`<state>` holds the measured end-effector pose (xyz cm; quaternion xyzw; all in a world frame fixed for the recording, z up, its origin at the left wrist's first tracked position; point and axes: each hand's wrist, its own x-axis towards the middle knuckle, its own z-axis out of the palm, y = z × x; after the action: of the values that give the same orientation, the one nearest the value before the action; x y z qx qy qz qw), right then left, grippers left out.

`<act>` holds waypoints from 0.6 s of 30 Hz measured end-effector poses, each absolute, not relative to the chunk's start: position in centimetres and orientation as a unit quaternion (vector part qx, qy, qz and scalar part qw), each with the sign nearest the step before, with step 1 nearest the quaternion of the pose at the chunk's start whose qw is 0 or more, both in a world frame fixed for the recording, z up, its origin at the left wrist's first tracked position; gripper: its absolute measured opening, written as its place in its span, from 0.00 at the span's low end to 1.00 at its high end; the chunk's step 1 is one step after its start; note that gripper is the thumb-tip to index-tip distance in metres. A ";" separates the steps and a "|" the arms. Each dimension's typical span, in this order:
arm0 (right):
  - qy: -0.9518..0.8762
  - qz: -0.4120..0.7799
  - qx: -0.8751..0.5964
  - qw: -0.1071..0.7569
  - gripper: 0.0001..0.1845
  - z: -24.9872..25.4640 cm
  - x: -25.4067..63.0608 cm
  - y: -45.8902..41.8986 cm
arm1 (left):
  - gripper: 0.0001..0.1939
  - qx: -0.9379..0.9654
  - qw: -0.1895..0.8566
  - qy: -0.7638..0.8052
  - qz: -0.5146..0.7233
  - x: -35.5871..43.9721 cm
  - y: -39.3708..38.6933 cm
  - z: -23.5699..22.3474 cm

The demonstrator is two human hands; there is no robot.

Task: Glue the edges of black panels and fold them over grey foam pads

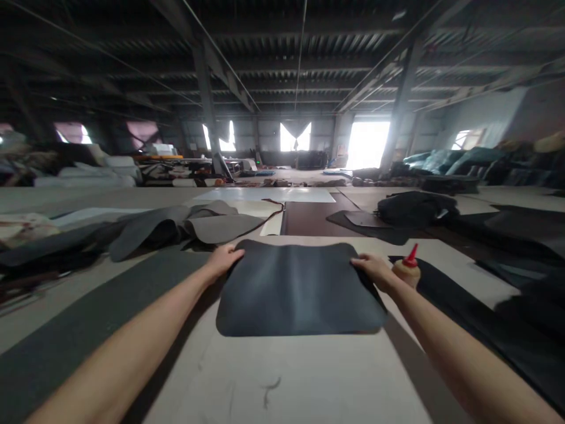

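Observation:
A dark, flat sheet [300, 288] with rounded corners, leather-like in look, spans the space between my hands over the pale table. My left hand [224, 260] pinches its far left corner, thumb on top. At the far right corner my right hand [371, 268] grips it the same way. The fingers beneath the sheet are hidden on both sides. Just beyond my right wrist stands a glue bottle [406, 272] with a red pointed nozzle.
Long dark strips of material [110, 312] lie on the left side of the table [282, 383]. Grey curled sheets [225, 227] sit farther back. A black bundle [415, 209] and more dark material [468, 318] are on the right. A brown panel [309, 218] lies ahead.

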<state>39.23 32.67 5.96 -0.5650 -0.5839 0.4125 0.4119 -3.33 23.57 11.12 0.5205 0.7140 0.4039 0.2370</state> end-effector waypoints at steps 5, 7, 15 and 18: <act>-0.544 0.474 -0.592 0.359 0.31 1.2 40.8 31.7 | 0.30 0.458 0.395 0.686 0.404 -4.1 22.9 4.8; -0.539 0.501 -0.576 0.358 0.38 1.2 41.2 31.2 | 0.35 0.445 0.422 0.671 0.416 -4.7 22.5 4.2; -0.504 0.490 -0.567 0.429 0.35 3.5 37.7 35.2 | 0.46 0.480 0.373 0.614 0.504 -4.4 26.9 6.8; -0.525 0.472 -0.507 0.495 0.35 4.7 37.4 38.5 | 0.46 0.509 0.334 0.596 0.523 -4.4 29.7 9.5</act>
<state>37.45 38.52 4.73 -0.5068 -0.5248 0.4723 0.4947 -4.43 29.74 9.47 0.5093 0.5963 0.5228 0.3343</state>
